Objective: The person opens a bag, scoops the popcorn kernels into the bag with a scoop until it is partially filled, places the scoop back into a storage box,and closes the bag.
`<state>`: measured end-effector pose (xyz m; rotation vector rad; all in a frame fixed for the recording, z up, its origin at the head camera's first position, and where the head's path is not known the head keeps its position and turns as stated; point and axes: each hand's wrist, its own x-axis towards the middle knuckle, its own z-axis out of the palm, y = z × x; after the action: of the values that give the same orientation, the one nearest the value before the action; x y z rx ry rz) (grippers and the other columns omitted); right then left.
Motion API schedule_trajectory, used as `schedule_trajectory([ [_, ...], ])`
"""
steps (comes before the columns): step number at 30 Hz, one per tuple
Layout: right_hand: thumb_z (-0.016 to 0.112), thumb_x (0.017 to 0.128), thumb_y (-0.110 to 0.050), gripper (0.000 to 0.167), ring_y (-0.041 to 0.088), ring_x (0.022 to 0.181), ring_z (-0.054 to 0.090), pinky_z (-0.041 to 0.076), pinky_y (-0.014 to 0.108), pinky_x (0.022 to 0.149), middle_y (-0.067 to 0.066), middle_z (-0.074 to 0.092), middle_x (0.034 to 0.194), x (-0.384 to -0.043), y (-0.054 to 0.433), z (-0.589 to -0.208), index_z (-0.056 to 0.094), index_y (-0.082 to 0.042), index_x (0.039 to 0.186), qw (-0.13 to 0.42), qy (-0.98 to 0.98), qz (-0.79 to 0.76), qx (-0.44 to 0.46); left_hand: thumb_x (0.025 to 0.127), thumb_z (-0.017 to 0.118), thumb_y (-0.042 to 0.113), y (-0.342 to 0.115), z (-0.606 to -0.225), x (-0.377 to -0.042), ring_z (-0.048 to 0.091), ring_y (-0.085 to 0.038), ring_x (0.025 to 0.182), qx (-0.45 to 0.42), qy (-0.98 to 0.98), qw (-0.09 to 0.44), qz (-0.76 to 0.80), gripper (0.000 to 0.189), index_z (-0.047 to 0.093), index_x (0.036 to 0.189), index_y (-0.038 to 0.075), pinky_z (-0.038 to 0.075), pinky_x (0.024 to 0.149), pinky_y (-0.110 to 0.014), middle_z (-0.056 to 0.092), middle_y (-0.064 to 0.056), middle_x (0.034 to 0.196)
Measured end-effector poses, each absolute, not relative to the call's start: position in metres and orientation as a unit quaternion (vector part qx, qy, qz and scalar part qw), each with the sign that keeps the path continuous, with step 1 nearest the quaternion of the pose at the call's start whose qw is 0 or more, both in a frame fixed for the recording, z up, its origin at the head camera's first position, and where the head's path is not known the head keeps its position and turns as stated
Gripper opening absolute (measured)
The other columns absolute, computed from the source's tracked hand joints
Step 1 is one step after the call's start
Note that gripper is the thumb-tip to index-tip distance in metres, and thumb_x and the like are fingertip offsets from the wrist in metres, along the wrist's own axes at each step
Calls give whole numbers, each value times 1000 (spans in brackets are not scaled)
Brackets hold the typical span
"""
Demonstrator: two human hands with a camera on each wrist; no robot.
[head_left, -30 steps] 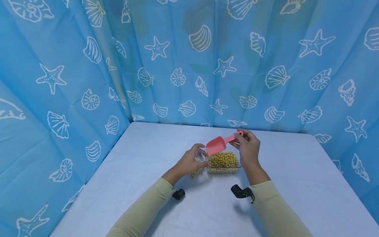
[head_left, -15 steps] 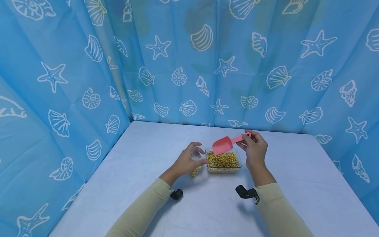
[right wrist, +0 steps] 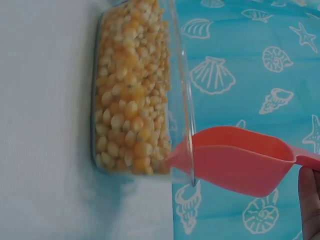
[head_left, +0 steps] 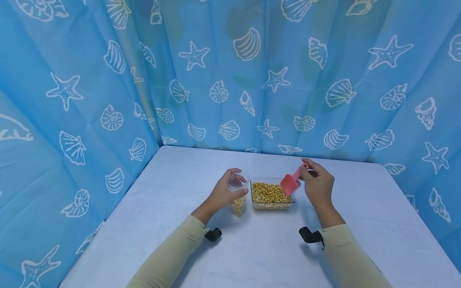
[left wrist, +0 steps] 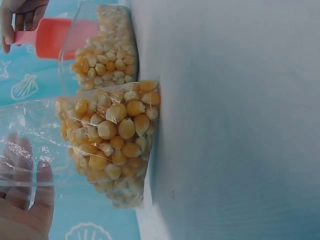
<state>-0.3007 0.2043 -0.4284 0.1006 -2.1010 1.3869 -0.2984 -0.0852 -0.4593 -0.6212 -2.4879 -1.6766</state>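
In the head view my left hand (head_left: 220,195) holds a clear plastic bag (head_left: 237,206) around its wide mouth. Corn kernels (left wrist: 115,135) fill the lower part of the bag, whose bottom is at the table. My right hand (head_left: 319,186) grips a pink scoop (head_left: 290,184) by the end of its handle. The scoop tilts down over the right end of a glass container (right wrist: 182,75), its tip right at the kernels (head_left: 268,193) inside. Seen from the right wrist, the scoop bowl (right wrist: 235,160) crosses the container's rim.
A white-covered table (head_left: 259,248) lies beneath everything. The bag stands just left of the glass container. A blue curtain (head_left: 223,108) printed with shells and starfish closes off the back and the left side. Black wrist cameras (head_left: 310,235) hang below both sleeves.
My right hand has moved right with the scoop, from the bag's mouth to the container's right end, and the scoop has tipped downward. My left hand has shifted slightly left with the bag mouth.
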Motion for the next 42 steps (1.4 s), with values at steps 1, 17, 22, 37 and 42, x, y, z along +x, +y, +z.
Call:
schedule_trajectory([
  [1,60,98,-21,30,10,80,66,50,13,71,6,67,101,-301,205,-429,67,-12,125,307,-802,512,40,86,75,26,-85,-459,-298,57,-13,103,-202,-812,36,-546,61,42,137,18,45,94,-40,62,8,112],
  [17,55,100,-21,30,18,79,67,53,18,64,12,62,103,-304,210,-445,64,-5,124,247,-797,549,-42,85,76,33,-81,-462,-301,57,-13,104,-213,-813,27,-541,63,43,136,17,46,93,-38,62,6,112],
  [22,54,101,-24,32,16,86,67,53,18,68,11,59,109,-307,211,-451,62,-8,128,211,-782,579,-92,86,75,35,-80,-461,-302,57,-13,103,-216,-813,31,-539,63,43,136,18,46,92,-38,62,7,112],
  [37,52,102,-23,34,19,94,64,54,22,71,14,55,113,-307,192,-470,58,-4,129,154,-738,643,-133,86,76,30,-83,-464,-300,57,-13,103,-210,-822,22,-529,60,43,135,18,46,91,-39,62,5,112],
  [42,52,101,-18,31,24,96,63,54,23,71,16,55,113,-307,184,-466,58,-2,128,148,-729,657,-122,86,75,25,-81,-460,-298,57,-14,104,-208,-822,20,-530,60,43,136,17,46,92,-41,62,5,112],
])
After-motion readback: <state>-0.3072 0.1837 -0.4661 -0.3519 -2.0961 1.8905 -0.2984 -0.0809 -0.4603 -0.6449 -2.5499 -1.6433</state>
